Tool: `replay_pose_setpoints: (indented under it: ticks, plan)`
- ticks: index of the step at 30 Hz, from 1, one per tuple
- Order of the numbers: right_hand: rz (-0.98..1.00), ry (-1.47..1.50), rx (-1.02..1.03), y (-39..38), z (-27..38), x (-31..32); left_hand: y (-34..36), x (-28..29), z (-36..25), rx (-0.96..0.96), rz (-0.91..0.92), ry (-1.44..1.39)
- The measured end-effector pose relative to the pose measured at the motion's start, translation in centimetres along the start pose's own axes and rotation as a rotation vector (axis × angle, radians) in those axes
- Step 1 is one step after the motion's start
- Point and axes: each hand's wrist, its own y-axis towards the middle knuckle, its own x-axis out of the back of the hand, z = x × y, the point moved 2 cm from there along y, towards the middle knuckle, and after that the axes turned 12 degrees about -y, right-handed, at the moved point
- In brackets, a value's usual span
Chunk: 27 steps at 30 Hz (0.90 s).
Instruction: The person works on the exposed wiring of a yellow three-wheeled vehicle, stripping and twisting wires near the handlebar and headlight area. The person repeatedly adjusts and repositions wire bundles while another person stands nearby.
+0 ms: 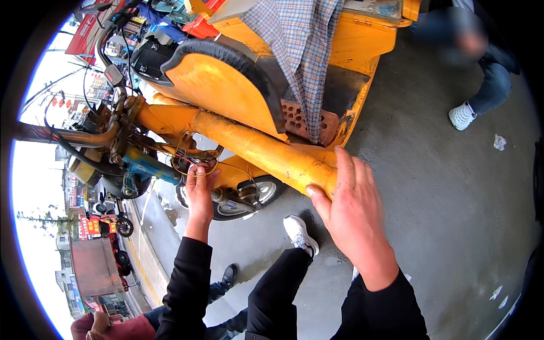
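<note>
A thick yellow frame tube [249,139] runs slantwise across a three-wheeled vehicle. My right hand [360,212] spans its lower end, thumb on the near side and fingers over the far side. Below the tube's middle, my left hand [201,190] has its fingertips pinched together among thin loose wires [182,161], with a yellow wire looping out at the fingers. What exactly lies between those fingertips is partly hidden. Just left of that hand are the front fork [150,164] and a blue cylindrical part. The front wheel [249,198] is below the tube.
A curved yellow panel with black edging [221,85] rises behind the tube. Checked cloth [303,51] hangs over the yellow body. One person crouches at the far right, jeans [493,85] showing; another in a red top [130,328] is at lower left. A parked cargo tricycle [93,266] stands left.
</note>
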Motion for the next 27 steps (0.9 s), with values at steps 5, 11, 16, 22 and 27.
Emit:
replay_pose_setpoints:
  ticks: [5, 11, 16, 22, 27]
  plan:
    - [0.032, 0.003, 0.047, -0.5, 0.4, -0.6, -0.7, 0.3, 5.3, -0.174, -0.077, 0.052]
    - [-0.114, -0.015, 0.017, -1.0, 0.8, -0.3, 0.9, -2.2, 8.2, -0.404, -0.079, -0.107]
    - [-0.722, 0.129, 0.622, -4.4, 4.2, -4.5, 0.2, -2.2, 7.4, -0.281, -0.065, -0.205]
    - [0.066, 0.657, 0.2, -0.6, 9.7, -20.0, 1.0, -1.2, 5.6, -0.344, -0.126, -0.45]
    - [0.254, 1.019, 0.241, 7.0, 14.0, -26.4, -0.3, 0.6, 6.2, -0.324, -0.151, -0.464]
